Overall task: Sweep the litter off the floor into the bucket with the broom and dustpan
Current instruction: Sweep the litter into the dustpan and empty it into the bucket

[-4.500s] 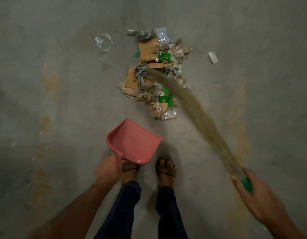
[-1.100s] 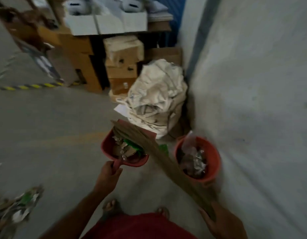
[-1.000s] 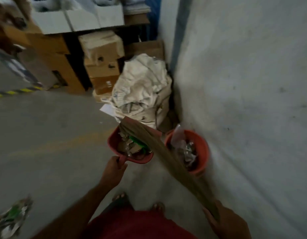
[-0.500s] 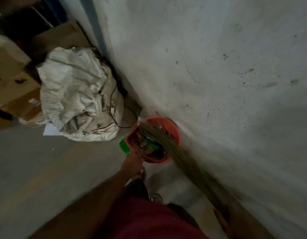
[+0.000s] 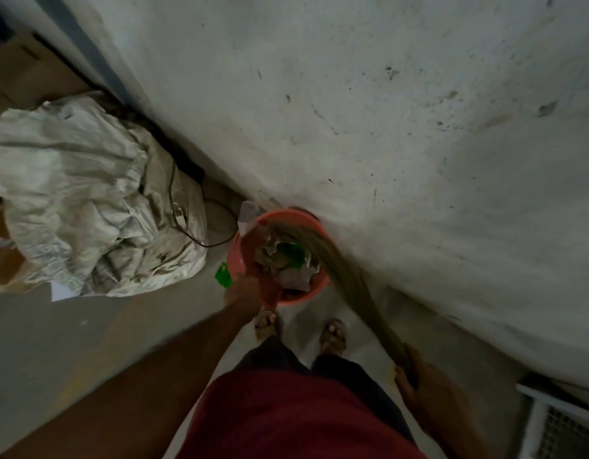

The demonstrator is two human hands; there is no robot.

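Seen from above, a person stands at an orange bucket point(image 5: 314, 223) against a wall. The left hand point(image 5: 243, 289), arm reaching forward, grips the handle of a pink dustpan point(image 5: 245, 253) tipped over the bucket, its load of litter point(image 5: 283, 260) sliding in. The right hand point(image 5: 418, 376), low beside the body, is closed around a broom point(image 5: 349, 279) whose bristles reach into the pan. Tipping the pan steeper while the bristles rake inward should empty it cleanly. A green scrap point(image 5: 223, 275) lies on the floor just beside the bucket.
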